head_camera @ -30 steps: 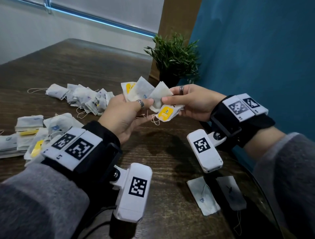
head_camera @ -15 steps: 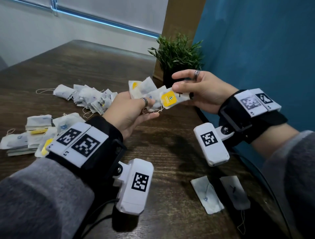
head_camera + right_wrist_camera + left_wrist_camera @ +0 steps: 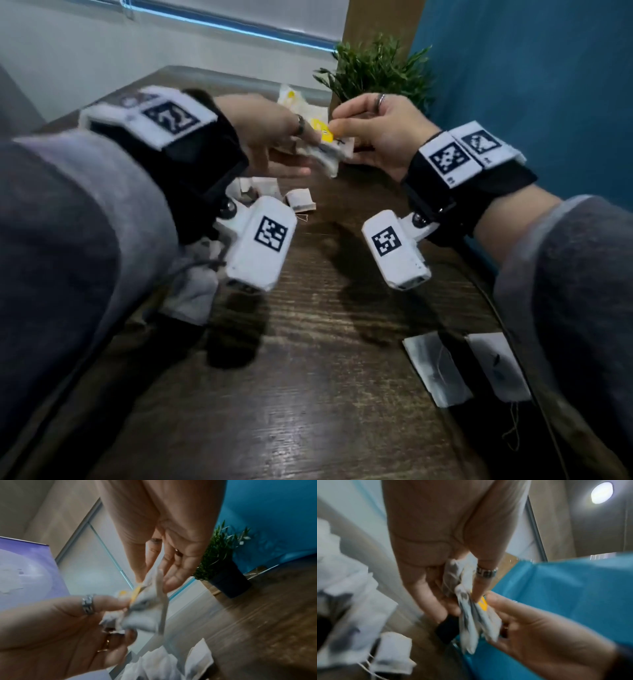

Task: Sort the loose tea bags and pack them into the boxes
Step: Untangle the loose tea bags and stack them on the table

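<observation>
Both hands are raised above the dark wooden surface (image 3: 308,394) and meet at a small bunch of tea bags (image 3: 325,156).

Left hand (image 3: 270,133): the fingers are curled round the bunch and the thumb presses it from above. In the left wrist view the bags fan out below the ringed finger, held between thumb and fingers (image 3: 426,599).

Right hand (image 3: 380,137): thumb and forefinger pinch one bag of the bunch at its yellow tag (image 3: 323,132). The remaining fingers are loosely curled beneath the bags. The right wrist view shows a white bag edge passing between the fingers of this hand; motion blur hides finer detail.

Position of other tea bags:
- Two flat tea bags (image 3: 438,370) lie side by side on the surface at the near right edge, close together; whether they touch cannot be told. Their strings trail toward the near edge.
- Loose tea bags (image 3: 301,202) lie on the surface below the left hand, partly hidden by the wrist-mounted camera (image 3: 260,243).
- Further white bags show under the left forearm, blurred.

A potted plant (image 3: 376,72) stands at the far edge of the surface, against the blue wall (image 3: 531,85). A purple box (image 3: 32,566) shows at the left of the right wrist view; its contents cannot be told.
</observation>
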Available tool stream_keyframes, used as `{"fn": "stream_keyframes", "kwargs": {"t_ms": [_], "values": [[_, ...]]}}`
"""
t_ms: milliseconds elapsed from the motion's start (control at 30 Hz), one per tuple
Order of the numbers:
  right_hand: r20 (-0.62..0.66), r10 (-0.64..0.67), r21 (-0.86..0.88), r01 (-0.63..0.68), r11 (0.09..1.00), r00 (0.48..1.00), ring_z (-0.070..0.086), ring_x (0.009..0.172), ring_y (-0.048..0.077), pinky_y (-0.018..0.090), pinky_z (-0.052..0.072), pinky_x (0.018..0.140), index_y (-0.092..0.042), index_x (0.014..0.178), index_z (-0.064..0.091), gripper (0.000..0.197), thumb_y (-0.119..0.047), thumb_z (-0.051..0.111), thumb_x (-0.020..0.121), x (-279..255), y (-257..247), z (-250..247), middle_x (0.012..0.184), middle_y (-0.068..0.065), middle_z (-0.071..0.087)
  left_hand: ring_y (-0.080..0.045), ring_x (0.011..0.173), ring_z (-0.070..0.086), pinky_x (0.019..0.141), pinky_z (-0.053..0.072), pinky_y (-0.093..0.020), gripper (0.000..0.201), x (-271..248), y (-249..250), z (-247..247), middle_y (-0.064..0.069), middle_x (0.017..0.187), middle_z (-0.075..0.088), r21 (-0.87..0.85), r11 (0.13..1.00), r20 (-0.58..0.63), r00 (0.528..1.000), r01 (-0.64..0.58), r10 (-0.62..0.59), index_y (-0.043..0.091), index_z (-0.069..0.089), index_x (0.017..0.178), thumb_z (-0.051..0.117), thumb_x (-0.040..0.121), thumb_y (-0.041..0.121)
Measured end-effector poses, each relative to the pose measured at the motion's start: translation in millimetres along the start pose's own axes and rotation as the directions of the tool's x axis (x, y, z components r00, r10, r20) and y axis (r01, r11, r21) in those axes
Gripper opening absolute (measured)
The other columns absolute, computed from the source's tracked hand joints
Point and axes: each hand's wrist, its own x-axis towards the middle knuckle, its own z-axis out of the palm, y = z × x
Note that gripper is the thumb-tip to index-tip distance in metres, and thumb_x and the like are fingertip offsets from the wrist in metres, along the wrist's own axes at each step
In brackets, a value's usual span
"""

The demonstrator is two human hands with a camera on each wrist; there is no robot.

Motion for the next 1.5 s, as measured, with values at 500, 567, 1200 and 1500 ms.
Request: {"fn": "stream_keyframes", "kwargs": {"t_ms": [500, 567, 1200, 1500], "values": [[0.063, 0.466, -0.663, -0.312, 0.681, 0.883, 0.061, 0.064, 0.019, 0.027, 0.05, 0.052, -0.015, 0.098, 0.056, 0.03, -0.033, 0.033, 0.101, -36, 7, -58, 0.08, 0.003, 0.06, -0.022, 0.092, 0.041, 0.054, 0.039, -0.016, 0.042, 59, -8, 21, -0.013, 0.1, 0.045, 0.985, 0.159, 0.054, 0.991, -0.073, 0.12, -0.002, 0.051, 0.127, 0.061, 0.088, 0.009], [0.003, 0.467, -0.651, -0.353, 0.672, 0.884, 0.06, 0.059, 0.019, 0.027, 0.05, 0.048, -0.015, 0.099, 0.053, 0.03, -0.034, 0.03, 0.102, -50, 4, -61, 0.077, 0.002, 0.059, -0.023, 0.094, 0.044, 0.072, 0.034, -0.027, 0.022, 40, -3, 34, -0.019, 0.091, 0.051, 0.987, 0.076, 0.121, 0.969, -0.14, 0.215, 0.003, 0.059, 0.109, 0.058, 0.091, 0.015], [0.072, 0.713, -0.958, -0.151, 0.245, 0.697, 0.063, 0.073, 0.019, 0.028, 0.053, 0.061, -0.024, 0.1, 0.055, 0.034, -0.017, 0.077, 0.075, -162, 23, -76, 0.096, 0.005, 0.067, -0.008, 0.064, 0.05, 0.055, 0.049, -0.022, 0.022, -77, -65, 121, 0.004, 0.078, 0.052, 0.813, 0.354, 0.537, 0.83, -0.462, -0.152, 0.017, 0.058, 0.096, 0.073, 0.08, 0.017], [0.127, 0.34, -0.782, -0.116, 0.612, 0.932, 0.057, 0.058, 0.012, 0.022, 0.05, 0.049, -0.02, 0.078, 0.053, 0.019, -0.015, 0.07, 0.082, -131, -9, -73, 0.07, -0.004, 0.059, -0.007, 0.038, 0.052, 0.041, 0.047, -0.02, 0.033, -73, -52, 64, -0.009, 0.067, 0.053, 0.326, 0.925, 0.238, 0.964, -0.194, 0.118, 0.013, 0.047, 0.1, 0.063, 0.081, -0.008]]}}
